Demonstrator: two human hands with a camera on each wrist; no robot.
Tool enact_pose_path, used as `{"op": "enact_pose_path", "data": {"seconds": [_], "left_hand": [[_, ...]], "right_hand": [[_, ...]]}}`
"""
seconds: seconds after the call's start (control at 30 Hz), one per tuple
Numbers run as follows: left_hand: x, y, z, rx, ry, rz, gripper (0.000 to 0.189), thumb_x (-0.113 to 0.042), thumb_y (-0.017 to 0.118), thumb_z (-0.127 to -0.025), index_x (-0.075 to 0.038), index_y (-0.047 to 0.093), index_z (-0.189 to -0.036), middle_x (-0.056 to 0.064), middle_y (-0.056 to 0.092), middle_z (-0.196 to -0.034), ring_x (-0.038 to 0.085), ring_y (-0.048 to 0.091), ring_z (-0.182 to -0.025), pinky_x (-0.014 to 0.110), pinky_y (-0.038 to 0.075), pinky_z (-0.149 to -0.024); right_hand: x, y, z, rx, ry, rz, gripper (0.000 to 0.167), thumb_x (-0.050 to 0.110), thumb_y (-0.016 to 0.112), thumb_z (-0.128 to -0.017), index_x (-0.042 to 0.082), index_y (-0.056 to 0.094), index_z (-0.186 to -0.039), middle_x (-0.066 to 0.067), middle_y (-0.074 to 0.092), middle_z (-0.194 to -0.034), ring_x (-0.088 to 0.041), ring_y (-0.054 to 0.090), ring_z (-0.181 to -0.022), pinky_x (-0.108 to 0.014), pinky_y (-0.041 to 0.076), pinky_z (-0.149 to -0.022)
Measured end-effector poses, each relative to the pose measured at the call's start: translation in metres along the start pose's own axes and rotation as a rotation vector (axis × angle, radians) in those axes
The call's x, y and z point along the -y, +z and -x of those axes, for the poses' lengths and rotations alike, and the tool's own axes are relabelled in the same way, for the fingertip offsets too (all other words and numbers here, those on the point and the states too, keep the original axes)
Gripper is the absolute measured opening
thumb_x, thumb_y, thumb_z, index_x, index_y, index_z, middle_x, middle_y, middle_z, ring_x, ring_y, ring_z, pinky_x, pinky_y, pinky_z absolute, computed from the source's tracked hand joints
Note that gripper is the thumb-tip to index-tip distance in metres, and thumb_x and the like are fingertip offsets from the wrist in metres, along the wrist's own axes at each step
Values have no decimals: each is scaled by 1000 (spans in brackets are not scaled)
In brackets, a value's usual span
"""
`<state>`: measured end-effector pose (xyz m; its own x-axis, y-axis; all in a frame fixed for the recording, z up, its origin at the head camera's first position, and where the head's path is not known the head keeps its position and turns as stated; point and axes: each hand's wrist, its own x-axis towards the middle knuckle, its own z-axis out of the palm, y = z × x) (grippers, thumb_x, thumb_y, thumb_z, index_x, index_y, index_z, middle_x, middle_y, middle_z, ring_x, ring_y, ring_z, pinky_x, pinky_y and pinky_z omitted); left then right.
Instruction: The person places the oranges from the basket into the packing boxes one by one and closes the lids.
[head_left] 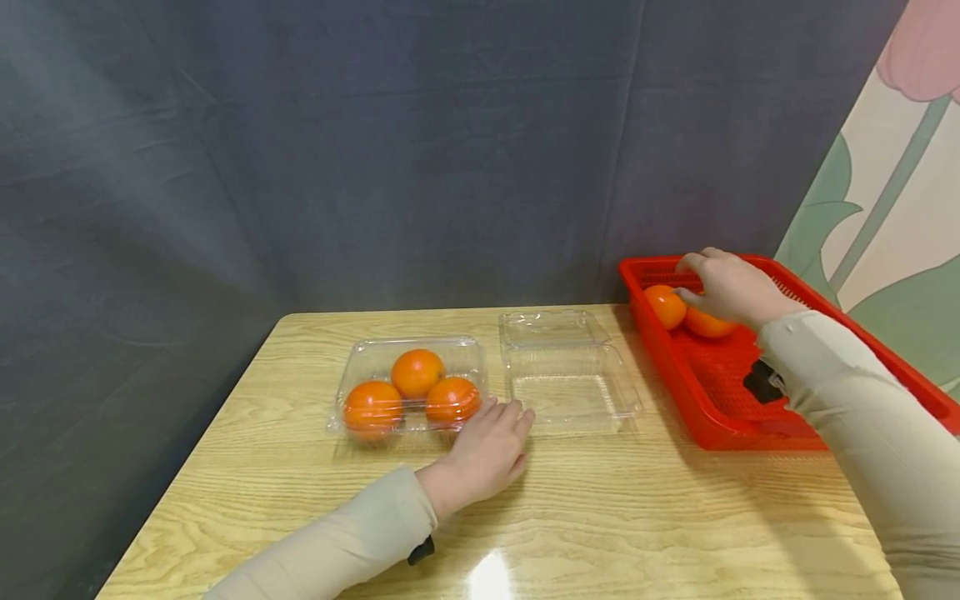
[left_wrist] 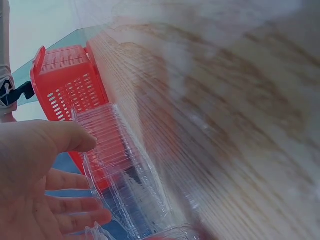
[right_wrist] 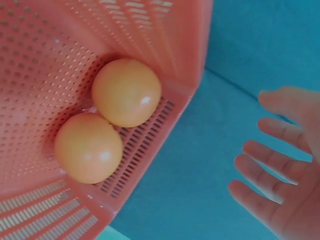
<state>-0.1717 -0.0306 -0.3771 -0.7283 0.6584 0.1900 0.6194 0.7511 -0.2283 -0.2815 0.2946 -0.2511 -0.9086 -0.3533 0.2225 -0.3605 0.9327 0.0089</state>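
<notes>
two oranges (right_wrist: 89,148) lie below the right hand (head_left: 726,287) (spread, empty); left hand (head_left: 486,448) relaxed.

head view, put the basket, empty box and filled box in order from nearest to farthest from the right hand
1. Basket, on the right, with the right hand appearing over it.
2. Empty box, between the other two.
3. Filled box, leftmost.

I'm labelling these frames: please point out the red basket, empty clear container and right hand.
Red basket (head_left: 716,373): head view, bare floor.
Empty clear container (head_left: 562,393): head view, base.
Right hand (head_left: 732,288): head view, back of hand.
</notes>
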Motion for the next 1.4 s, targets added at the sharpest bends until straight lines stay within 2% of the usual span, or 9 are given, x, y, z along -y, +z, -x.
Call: {"op": "enact_pose_path", "data": {"seconds": [0.1,0.5,0.73,0.97,1.07,1.27,1.33,1.4], "left_hand": [[0,0,0,-2,0,1,52,-35,63,-87,-9,52,-130,5,57,-115,18,58,-110,36,41,-105],[0,0,2,-6,0,9,51,-36,62,-87,-9,52,-130,5,57,-116,19,58,-110,36,41,-106],[0,2,2,-21,6,9,50,-35,63,-87,-9,53,-129,4,58,-114,18,59,-108,35,42,-104],[0,1,2,-20,4,2,51,-36,63,-87,-9,53,-129,5,57,-115,18,60,-107,35,43,-104],[0,1,3,-19,5,1,51,-36,62,-87,-9,52,-130,5,57,-115,19,60,-107,35,43,-104],[-2,0,3,-24,17,6,51,-35,63,-87,-8,53,-129,5,57,-115,19,60,-107,35,43,-103],[-2,0,3,-24,20,-8,51,-35,63,-87,-9,53,-129,5,58,-115,18,61,-106,34,44,-103],[-3,-1,3,-25,23,-21,51,-35,63,-86,-9,53,-129,5,58,-115,18,61,-106,34,44,-103]], "right_hand": [[-5,5,-5,23,13,-7,34,13,64,-82,-7,57,-109,-27,56,-102,-37,56,-87,-53,49,-79],[-21,36,-23,203,107,-19,52,17,70,-81,-6,47,-123,-30,50,-109,-38,52,-92,-56,48,-80],[-28,50,-27,266,162,-40,64,17,68,-82,-3,37,-134,-35,42,-120,-46,52,-97,-61,47,-80],[-34,61,-33,271,177,-52,67,17,68,-79,-2,36,-136,-37,38,-128,-48,49,-104,-62,46,-81],[-37,64,-34,273,174,-62,66,18,66,-79,-2,38,-135,-37,40,-125,-46,50,-101,-60,46,-81],[-42,72,-32,265,152,-84,63,20,65,-78,1,41,-132,-32,45,-113,-37,55,-86,-49,49,-68],[-43,74,-32,260,144,-99,64,21,66,-77,2,41,-133,-32,44,-115,-38,55,-88,-50,49,-69],[-42,75,-33,275,145,-109,65,19,64,-78,4,39,-136,-34,41,-121,-43,54,-96,-55,49,-76]]}}
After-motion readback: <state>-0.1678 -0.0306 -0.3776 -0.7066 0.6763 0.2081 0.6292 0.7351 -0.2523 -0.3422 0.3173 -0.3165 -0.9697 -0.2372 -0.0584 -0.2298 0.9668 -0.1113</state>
